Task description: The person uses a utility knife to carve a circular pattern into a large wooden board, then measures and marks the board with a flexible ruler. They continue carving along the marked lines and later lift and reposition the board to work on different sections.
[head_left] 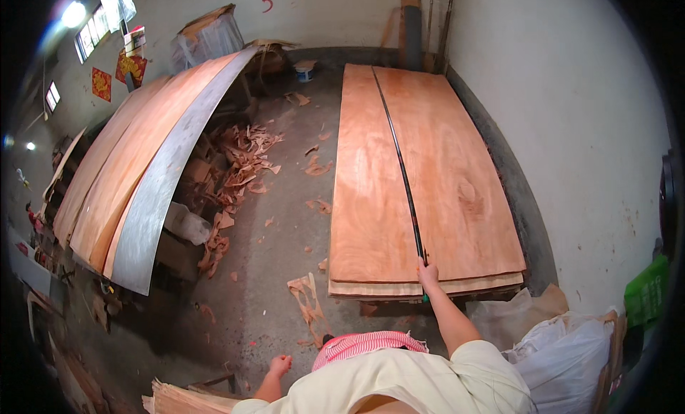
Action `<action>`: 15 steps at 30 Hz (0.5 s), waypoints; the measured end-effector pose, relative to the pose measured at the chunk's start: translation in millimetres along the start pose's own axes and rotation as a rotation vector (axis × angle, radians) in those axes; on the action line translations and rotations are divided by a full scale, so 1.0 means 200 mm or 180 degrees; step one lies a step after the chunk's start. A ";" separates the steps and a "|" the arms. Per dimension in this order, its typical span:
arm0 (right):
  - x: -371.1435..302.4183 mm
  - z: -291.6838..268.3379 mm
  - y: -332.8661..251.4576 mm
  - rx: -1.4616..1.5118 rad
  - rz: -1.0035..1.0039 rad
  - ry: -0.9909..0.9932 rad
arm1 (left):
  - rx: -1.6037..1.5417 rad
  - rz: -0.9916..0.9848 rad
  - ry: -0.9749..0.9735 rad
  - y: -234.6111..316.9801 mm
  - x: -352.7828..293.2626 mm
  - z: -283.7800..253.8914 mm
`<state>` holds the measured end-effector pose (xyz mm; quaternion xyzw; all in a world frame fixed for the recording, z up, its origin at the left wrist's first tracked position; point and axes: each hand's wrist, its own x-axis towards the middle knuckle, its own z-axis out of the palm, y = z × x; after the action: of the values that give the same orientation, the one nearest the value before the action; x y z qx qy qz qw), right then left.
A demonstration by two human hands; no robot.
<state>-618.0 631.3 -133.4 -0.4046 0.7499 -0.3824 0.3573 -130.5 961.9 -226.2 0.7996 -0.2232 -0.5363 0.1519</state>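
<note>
My right hand (427,273) is closed round the near end of a long, thin dark pole (402,160). The pole stretches lengthwise over a stack of reddish-brown wood veneer sheets (457,157), reaching its far edge. A small green bit (426,298) shows just below the hand, by the stack's near edge. Away from the stack, my left hand (281,365) hangs low beside my body. Its fingers are curled in, and nothing shows in them.
To the left, more veneer sheets (153,128) and a grey metal sheet (175,157) lie over a raised support. Veneer scraps (246,157) litter the concrete floor. Plastic-wrapped bundles (564,350) stand near right. A white wall (549,121) runs along the right; a bucket (305,73) sits far back.
</note>
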 end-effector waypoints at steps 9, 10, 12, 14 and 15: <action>-0.28 -0.05 -0.02 -0.0338 -0.0422 -0.0296 | 0.0442 0.0928 -0.0301 0.20 0.16 0.17; -0.33 0.00 -0.10 -0.0131 -0.0261 -0.0481 | 0.0541 0.1014 -0.0274 0.20 0.18 0.15; -0.43 0.08 -0.26 0.0154 -0.0071 -0.0768 | 0.0794 0.1236 -0.0273 0.23 0.23 0.11; -0.49 0.18 -0.37 0.0349 0.0009 -0.0949 | 0.0608 0.1079 -0.0278 0.29 0.24 0.03; -0.52 0.25 -0.43 0.0402 0.0012 -0.1070 | 0.0528 0.0990 -0.0267 0.30 0.24 -0.03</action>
<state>-503.8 676.4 -57.1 -0.4382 0.6549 -0.3550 0.5031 -121.1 885.0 -233.0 0.7422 -0.3937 -0.5191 0.1571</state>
